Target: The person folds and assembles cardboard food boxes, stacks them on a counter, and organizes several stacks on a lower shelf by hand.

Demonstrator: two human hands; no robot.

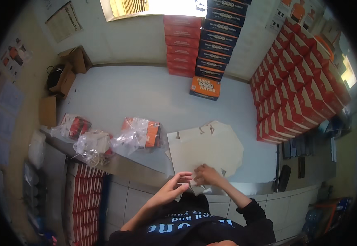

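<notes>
Flat unfolded cardboard box blanks (211, 147), plain greyish-beige side up with slots along the edges, lie in an overlapping pile at the table's near edge. My right hand (209, 175) is on the near part of the top blank, fingers bent down onto a narrow flap there. Just left of it, my left hand (177, 185) is by the blank's near left edge, thumb apart from the curved fingers and nothing seen between them. A small end of cardboard (199, 188) sticks out over the table edge below both hands.
Plastic-wrapped bundles of orange (151, 135) and red (79, 127) cardboard lie left on the table (121, 90). An orange box (205, 88) stands before tall stacks of red (182, 45) and dark boxes (217, 45). Open red-and-cream boxes (301, 86) rise at right; more stacked cardboard (86, 205) stands lower left.
</notes>
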